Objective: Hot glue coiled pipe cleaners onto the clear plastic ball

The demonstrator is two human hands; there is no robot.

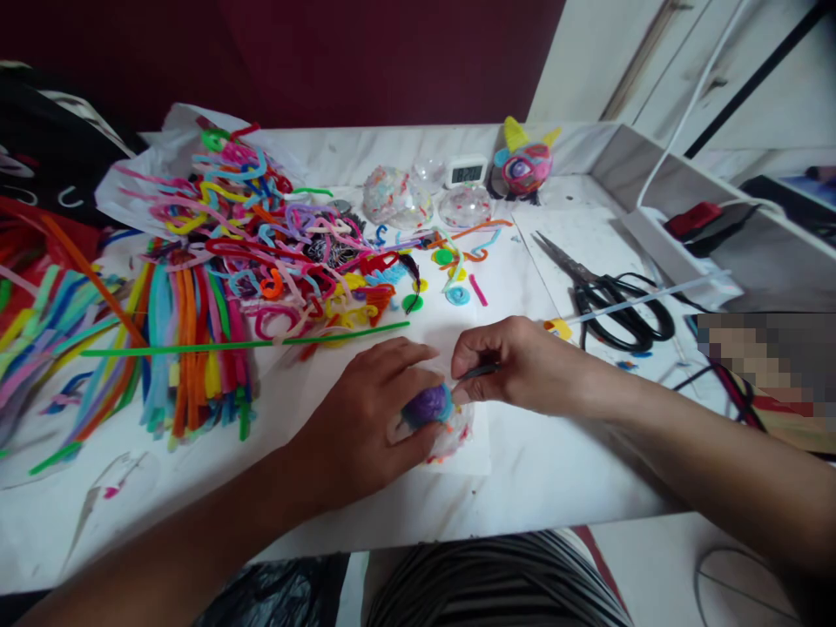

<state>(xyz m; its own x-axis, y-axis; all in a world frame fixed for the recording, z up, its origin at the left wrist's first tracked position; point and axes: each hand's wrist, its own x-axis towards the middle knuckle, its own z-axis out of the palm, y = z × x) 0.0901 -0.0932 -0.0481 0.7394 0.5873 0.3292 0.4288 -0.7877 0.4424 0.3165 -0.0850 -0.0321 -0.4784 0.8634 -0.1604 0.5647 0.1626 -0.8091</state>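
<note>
Pressing on a clear plastic dome stuffed with purple and blue fuzzy wire, the left hand cups it against the white marble bench, near the front edge. The right hand pinches a thin dark grey stem whose tip meets the dome. Black-handled steel scissors lie just beyond the right hand. A heap of coloured pipe cleaners spreads to the left.

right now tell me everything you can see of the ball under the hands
The ball looks like a clear plastic shell packed with fuzzy purple and blue material. It rests on the white table. The left hand cups it; the right hand holds a thin dark stick against it.
</note>
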